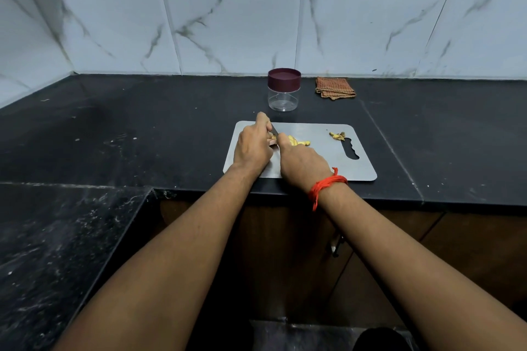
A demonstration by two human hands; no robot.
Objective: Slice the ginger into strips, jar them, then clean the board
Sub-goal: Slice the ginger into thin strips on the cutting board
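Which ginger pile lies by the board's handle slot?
The small darker pile at the far right corner of the board; the yellow strips lie beside the right hand.

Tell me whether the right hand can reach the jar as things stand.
Probably yes: the jar stands just beyond the cutting board's far edge, nothing in between. But the right hand is busy holding the ginger, and the lid is on.
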